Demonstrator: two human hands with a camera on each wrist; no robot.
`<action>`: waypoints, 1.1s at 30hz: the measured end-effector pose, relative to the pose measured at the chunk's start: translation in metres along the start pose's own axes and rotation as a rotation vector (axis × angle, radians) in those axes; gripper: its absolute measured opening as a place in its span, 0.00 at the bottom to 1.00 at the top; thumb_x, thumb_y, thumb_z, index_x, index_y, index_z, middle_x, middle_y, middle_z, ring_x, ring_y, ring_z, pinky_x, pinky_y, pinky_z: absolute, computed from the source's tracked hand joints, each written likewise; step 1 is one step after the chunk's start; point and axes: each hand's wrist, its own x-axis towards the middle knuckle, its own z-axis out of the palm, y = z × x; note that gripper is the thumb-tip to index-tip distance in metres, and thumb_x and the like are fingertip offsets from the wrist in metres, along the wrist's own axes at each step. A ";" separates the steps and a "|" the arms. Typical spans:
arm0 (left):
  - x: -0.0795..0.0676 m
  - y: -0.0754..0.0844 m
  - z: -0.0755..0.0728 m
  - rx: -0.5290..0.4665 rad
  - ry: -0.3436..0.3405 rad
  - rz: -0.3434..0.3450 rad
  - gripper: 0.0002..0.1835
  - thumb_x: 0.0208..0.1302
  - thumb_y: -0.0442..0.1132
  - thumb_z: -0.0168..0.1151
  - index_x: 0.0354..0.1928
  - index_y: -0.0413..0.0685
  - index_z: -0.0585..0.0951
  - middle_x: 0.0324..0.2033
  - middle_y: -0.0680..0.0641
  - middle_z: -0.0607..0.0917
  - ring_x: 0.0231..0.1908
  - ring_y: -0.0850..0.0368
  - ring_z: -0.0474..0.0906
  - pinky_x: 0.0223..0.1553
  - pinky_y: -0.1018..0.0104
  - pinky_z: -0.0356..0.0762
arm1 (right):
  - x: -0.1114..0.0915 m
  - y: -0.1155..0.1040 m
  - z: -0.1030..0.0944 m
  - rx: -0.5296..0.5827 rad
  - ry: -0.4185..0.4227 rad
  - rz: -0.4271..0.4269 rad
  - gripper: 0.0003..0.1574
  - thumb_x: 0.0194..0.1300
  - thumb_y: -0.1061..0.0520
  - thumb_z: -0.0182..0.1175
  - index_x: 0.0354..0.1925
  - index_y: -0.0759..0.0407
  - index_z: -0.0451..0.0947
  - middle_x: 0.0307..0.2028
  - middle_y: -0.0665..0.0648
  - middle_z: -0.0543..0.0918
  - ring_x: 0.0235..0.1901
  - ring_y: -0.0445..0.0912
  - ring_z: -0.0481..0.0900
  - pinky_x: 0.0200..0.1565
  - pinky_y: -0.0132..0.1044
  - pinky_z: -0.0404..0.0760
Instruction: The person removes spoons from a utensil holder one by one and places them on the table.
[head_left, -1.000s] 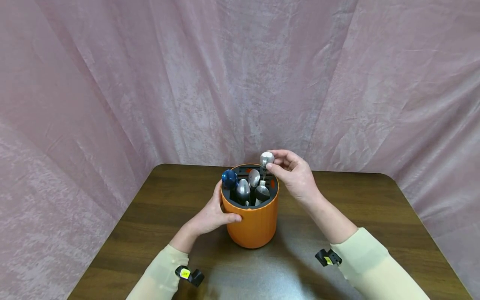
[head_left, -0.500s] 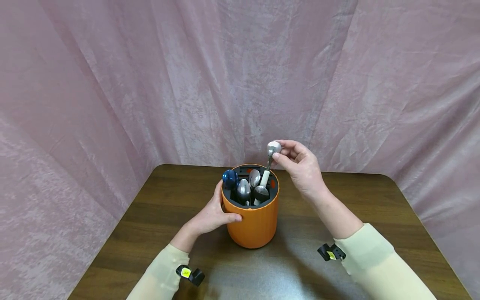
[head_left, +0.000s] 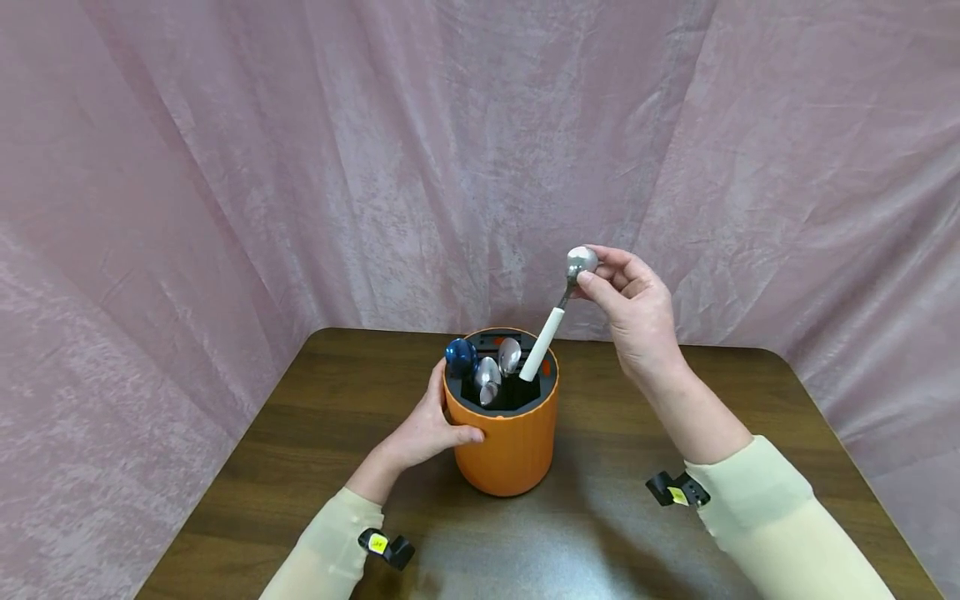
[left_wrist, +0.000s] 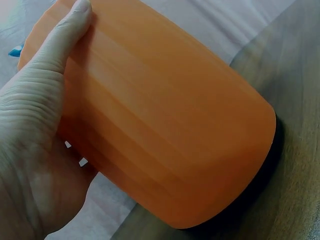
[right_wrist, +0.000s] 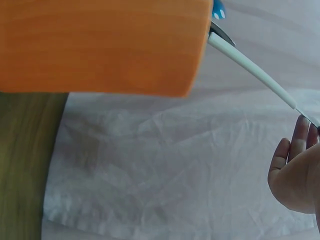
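Right hand [head_left: 637, 312] pinches tilted white-handled metal spoon [head_left: 553, 322] by its bowl, handle end at mouth of orange cylindrical utensil holder [head_left: 506, 454]; left hand [head_left: 422, 429] grips holder, upright on brown wooden desk [head_left: 337, 400].

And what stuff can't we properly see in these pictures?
Head view: some fingers of the left hand, hidden behind the round orange cutlery holder.
Head view: the lower ends of the shiny silver metal spoons, hidden inside the holder.
Right wrist view: the bowl of the white-handled metal spoon, cut off by the right edge.
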 end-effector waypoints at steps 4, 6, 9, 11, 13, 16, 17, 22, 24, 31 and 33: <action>0.001 -0.001 -0.001 -0.006 -0.008 0.032 0.65 0.53 0.58 0.79 0.80 0.74 0.38 0.77 0.50 0.55 0.72 0.48 0.59 0.72 0.43 0.57 | 0.005 -0.011 -0.008 0.042 0.042 -0.036 0.19 0.66 0.75 0.63 0.55 0.69 0.81 0.41 0.56 0.87 0.39 0.45 0.84 0.46 0.38 0.84; 0.001 -0.001 -0.002 -0.004 -0.012 0.035 0.65 0.54 0.57 0.79 0.80 0.75 0.38 0.77 0.51 0.55 0.73 0.48 0.58 0.72 0.42 0.56 | 0.006 -0.016 -0.012 0.060 0.059 -0.050 0.19 0.65 0.76 0.63 0.55 0.69 0.81 0.40 0.57 0.86 0.39 0.45 0.84 0.46 0.38 0.84; 0.000 0.002 -0.003 0.023 -0.007 0.015 0.64 0.55 0.56 0.79 0.79 0.75 0.38 0.77 0.52 0.54 0.73 0.49 0.57 0.73 0.41 0.53 | 0.007 -0.021 -0.020 0.071 0.076 -0.058 0.19 0.65 0.76 0.63 0.54 0.71 0.80 0.39 0.58 0.86 0.38 0.45 0.84 0.45 0.37 0.84; 0.000 0.005 -0.004 0.041 -0.002 0.001 0.65 0.54 0.54 0.80 0.80 0.74 0.39 0.77 0.52 0.54 0.73 0.49 0.56 0.73 0.39 0.51 | 0.007 -0.022 -0.027 0.069 0.087 -0.051 0.19 0.65 0.76 0.64 0.54 0.71 0.80 0.40 0.58 0.86 0.38 0.45 0.84 0.45 0.36 0.84; 0.000 0.008 -0.004 0.064 0.005 -0.014 0.65 0.54 0.54 0.80 0.80 0.74 0.39 0.77 0.53 0.54 0.73 0.50 0.56 0.73 0.39 0.49 | 0.005 -0.022 -0.035 0.058 0.098 -0.040 0.19 0.65 0.76 0.64 0.54 0.72 0.80 0.40 0.58 0.86 0.38 0.45 0.84 0.45 0.36 0.84; 0.000 0.012 -0.005 0.069 0.006 -0.023 0.65 0.53 0.53 0.81 0.80 0.71 0.40 0.77 0.52 0.55 0.73 0.50 0.56 0.73 0.39 0.49 | 0.002 -0.019 -0.046 0.032 0.111 -0.012 0.18 0.65 0.75 0.64 0.54 0.72 0.80 0.39 0.58 0.87 0.38 0.45 0.84 0.45 0.35 0.85; 0.000 0.012 -0.004 0.068 0.007 -0.026 0.65 0.53 0.53 0.81 0.80 0.71 0.40 0.76 0.52 0.55 0.73 0.51 0.56 0.74 0.40 0.49 | 0.001 -0.018 -0.049 0.022 0.111 -0.002 0.18 0.65 0.74 0.65 0.54 0.72 0.80 0.39 0.57 0.87 0.38 0.45 0.84 0.45 0.35 0.84; -0.001 0.013 -0.003 0.045 0.012 -0.010 0.65 0.52 0.56 0.81 0.80 0.70 0.41 0.76 0.52 0.56 0.73 0.51 0.56 0.74 0.41 0.48 | -0.006 -0.009 -0.065 -0.041 0.105 0.054 0.18 0.66 0.72 0.66 0.54 0.72 0.79 0.38 0.57 0.86 0.38 0.44 0.85 0.45 0.34 0.84; 0.000 0.013 -0.002 0.037 0.015 0.006 0.65 0.52 0.57 0.81 0.80 0.70 0.41 0.76 0.52 0.56 0.73 0.50 0.57 0.74 0.40 0.48 | -0.010 -0.004 -0.072 -0.084 0.097 0.087 0.18 0.67 0.71 0.66 0.54 0.72 0.79 0.39 0.56 0.86 0.38 0.43 0.85 0.45 0.33 0.84; 0.001 0.013 -0.001 0.025 0.015 0.029 0.66 0.52 0.59 0.79 0.80 0.71 0.40 0.77 0.52 0.55 0.73 0.50 0.57 0.73 0.42 0.52 | -0.028 0.017 -0.097 -0.338 0.042 0.282 0.25 0.70 0.61 0.67 0.61 0.69 0.73 0.39 0.51 0.85 0.38 0.42 0.85 0.50 0.31 0.81; 0.001 0.013 -0.001 0.022 0.016 0.028 0.66 0.52 0.59 0.80 0.80 0.71 0.40 0.77 0.52 0.55 0.73 0.50 0.57 0.73 0.42 0.52 | -0.032 0.023 -0.102 -0.417 0.021 0.327 0.29 0.71 0.58 0.66 0.64 0.70 0.71 0.40 0.51 0.85 0.37 0.42 0.85 0.52 0.30 0.79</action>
